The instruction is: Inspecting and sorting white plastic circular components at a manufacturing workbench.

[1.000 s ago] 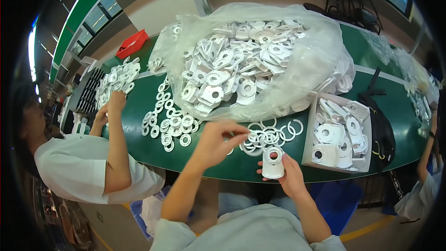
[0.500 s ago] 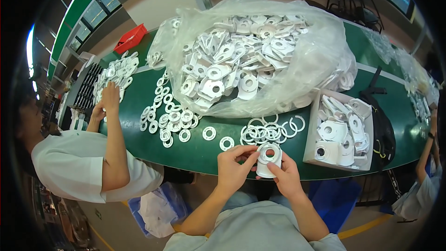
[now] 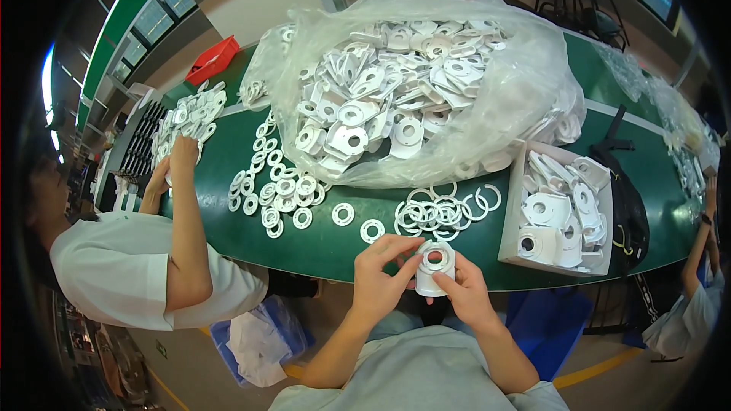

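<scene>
A white plastic housing with a round hole is held between my two hands at the table's front edge. My left hand grips its left side, thumb against the ring-shaped top. The fingers of my right hand wrap its lower right, with the thumb on the front face. Just beyond lie thin white open rings in a loose heap. Two flat white rings, one of them close to my left hand, lie apart from a larger pile of such rings.
A big clear plastic bag full of white housings fills the middle of the green table. At right stands a box of housings beside a black bag. On the left a co-worker handles white parts near a red bin.
My hands and the housing have shifted slightly left and toward me. The grip looks the same. The co-worker's hands at left have moved a little.
</scene>
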A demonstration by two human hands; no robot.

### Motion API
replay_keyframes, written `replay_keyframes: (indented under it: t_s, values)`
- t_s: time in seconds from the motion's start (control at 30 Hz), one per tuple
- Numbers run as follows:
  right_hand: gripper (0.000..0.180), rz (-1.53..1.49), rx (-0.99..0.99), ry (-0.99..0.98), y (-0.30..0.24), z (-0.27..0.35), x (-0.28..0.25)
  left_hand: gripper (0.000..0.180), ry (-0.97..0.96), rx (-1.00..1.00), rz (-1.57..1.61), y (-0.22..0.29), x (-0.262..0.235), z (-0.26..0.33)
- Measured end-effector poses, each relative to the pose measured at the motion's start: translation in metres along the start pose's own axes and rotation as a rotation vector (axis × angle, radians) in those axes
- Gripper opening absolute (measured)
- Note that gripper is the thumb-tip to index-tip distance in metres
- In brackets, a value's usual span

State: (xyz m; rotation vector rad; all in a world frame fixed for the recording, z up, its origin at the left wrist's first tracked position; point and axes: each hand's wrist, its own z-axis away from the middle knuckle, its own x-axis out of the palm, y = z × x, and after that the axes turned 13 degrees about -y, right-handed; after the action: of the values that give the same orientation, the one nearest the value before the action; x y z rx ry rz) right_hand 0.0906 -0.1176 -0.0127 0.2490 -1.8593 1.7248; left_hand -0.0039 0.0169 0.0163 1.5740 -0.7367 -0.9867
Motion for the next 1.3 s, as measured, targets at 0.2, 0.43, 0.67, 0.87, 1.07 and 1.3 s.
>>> replay_keyframes:
  t_s: [0.2, 0.43, 0.67, 0.87, 1.07, 1.3]
  values:
    - [0.036, -0.034, -0.019, 0.015, 0.005, 0.001, 0.003, 0.023, 0.034, 0.181, -0.277, 0.005, 0.002, 0.011]
    - [0.036, 0.265, -0.091, 0.032, 0.003, 0.013, 0.012, 0.026, 0.105, 0.339, -0.228, 0.013, 0.002, 0.02]
    - [0.037, 0.478, -0.216, -0.083, -0.011, 0.019, 0.019, 0.036, 0.177, 0.61, -0.345, 0.026, 0.003, 0.031]
    - [0.036, 0.464, -0.265, -0.07, -0.005, 0.02, 0.019, 0.039, 0.175, 0.579, -0.359, 0.032, 0.005, 0.034]
    - [0.035, -0.044, -0.029, 0.037, -0.005, 0.015, 0.022, 0.031, 0.17, 0.231, -0.189, 0.022, 0.004, 0.025]
    - [0.037, -0.212, 0.065, 0.002, -0.007, 0.011, 0.02, 0.029, 0.068, 0.119, -0.031, 0.015, 0.004, 0.022]
